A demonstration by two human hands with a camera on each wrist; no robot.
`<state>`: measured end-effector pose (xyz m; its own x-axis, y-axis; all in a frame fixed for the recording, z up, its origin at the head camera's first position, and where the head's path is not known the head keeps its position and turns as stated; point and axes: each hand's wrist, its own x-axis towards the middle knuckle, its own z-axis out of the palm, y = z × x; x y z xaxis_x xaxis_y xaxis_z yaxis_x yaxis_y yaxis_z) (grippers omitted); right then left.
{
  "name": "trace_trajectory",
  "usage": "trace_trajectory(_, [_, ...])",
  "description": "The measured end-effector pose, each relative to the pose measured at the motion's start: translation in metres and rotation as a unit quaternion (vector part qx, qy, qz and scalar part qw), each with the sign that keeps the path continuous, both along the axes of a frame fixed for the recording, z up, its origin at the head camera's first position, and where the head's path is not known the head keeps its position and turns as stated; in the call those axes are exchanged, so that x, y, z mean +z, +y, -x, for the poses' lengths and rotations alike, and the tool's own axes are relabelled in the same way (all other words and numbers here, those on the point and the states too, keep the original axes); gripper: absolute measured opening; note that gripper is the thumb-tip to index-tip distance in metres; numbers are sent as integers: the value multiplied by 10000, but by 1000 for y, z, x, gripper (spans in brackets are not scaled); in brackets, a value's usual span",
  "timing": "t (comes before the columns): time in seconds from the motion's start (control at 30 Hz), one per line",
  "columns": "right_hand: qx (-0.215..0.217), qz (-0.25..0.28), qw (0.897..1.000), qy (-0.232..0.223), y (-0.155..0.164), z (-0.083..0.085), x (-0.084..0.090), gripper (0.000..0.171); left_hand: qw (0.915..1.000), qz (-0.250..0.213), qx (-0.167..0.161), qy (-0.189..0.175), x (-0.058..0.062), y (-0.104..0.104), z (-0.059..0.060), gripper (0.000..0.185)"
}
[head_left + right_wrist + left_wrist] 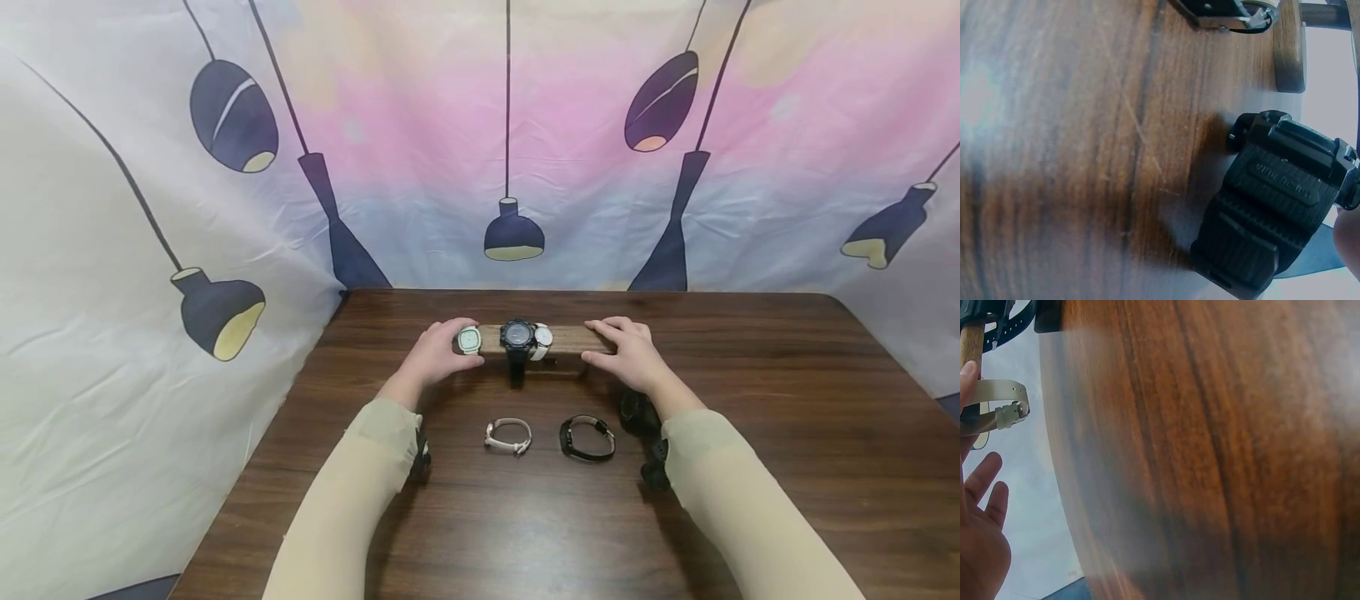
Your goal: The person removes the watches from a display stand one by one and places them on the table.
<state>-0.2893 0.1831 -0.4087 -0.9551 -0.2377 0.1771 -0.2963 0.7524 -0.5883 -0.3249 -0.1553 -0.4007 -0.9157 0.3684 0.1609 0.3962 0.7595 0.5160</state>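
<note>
- Wooden watch stand (573, 338), far-centre on the table (750, 467), grasped at both ends, apparently to steady it.
- Left hand (435, 354) curls round the end by the pale green watch (469, 339); right hand (633, 350) clasps the opposite end.
- Black watch (517, 337) and white watch (543, 337) hang mid-stand.
- Pink watch (507, 436) and black band watch (587, 437) lie nearer than the stand.

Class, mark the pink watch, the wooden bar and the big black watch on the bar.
pink watch (507, 436), head view, on its strap loop.
wooden bar (572, 337), head view, on its bare top.
big black watch (517, 335), head view, on its dial.
</note>
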Motion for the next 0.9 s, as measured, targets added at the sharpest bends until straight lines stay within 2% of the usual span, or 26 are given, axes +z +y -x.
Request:
trace_trajectory(0.57, [-45, -50, 10000, -43, 0, -1, -1, 63, 9977, -495, 396, -256, -19, -10, -12, 63])
trace_trajectory(0.9, [-64, -85, 9999, -12, -1, -1, 0, 62, 9959, -604, 546, -391, -26, -14, -16, 61])
